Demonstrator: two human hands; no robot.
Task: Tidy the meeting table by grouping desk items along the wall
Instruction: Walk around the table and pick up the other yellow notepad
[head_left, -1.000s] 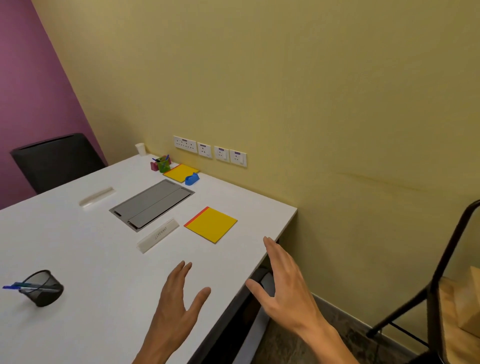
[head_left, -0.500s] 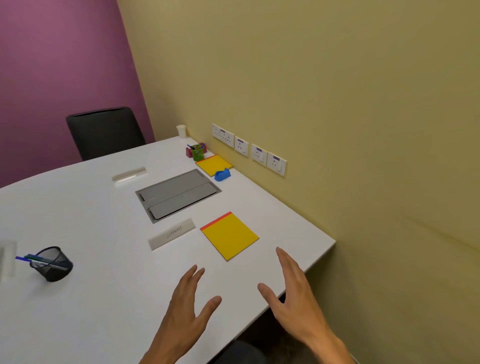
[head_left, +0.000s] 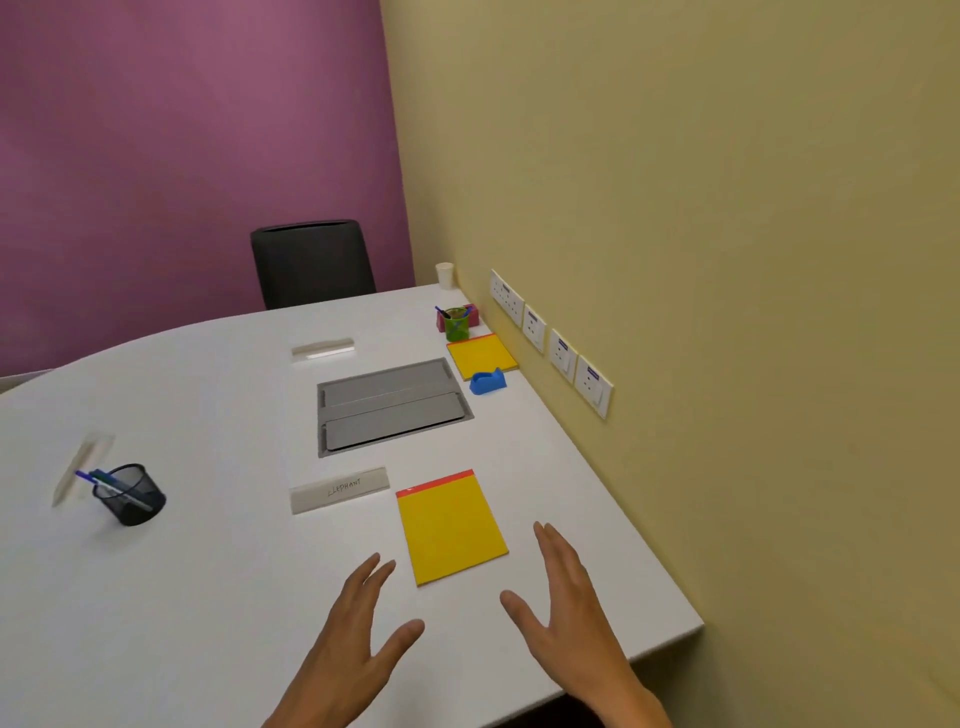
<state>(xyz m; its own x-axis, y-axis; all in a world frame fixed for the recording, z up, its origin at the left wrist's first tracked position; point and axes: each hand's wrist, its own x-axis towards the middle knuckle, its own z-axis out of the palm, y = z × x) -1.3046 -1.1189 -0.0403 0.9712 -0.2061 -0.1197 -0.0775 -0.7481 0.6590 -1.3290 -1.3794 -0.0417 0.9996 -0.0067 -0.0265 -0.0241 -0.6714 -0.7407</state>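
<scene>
A yellow notepad (head_left: 450, 527) with a red top strip lies flat on the white table (head_left: 208, 597) just beyond my hands. My left hand (head_left: 358, 644) hovers open at its near left corner and my right hand (head_left: 566, 608) hovers open to its right; neither touches it. A white name plate (head_left: 340, 490) lies left of the pad. A black mesh pen cup (head_left: 130, 493) with blue pens stands far left. Along the yellow wall sit a second yellow pad (head_left: 482, 355), a blue tape dispenser (head_left: 488, 382), a green pen cup (head_left: 457, 323) and a paper cup (head_left: 445, 274).
A grey cable hatch (head_left: 392, 405) is set into the table's middle. Two more name plates lie at the back (head_left: 322, 348) and far left (head_left: 83, 467). Wall sockets (head_left: 550, 343) line the wall. A black chair (head_left: 311, 262) stands behind the table.
The view has swung left and closer over the table. Both hands have come forward from the table's edge to either side of the near yellow notepad.
</scene>
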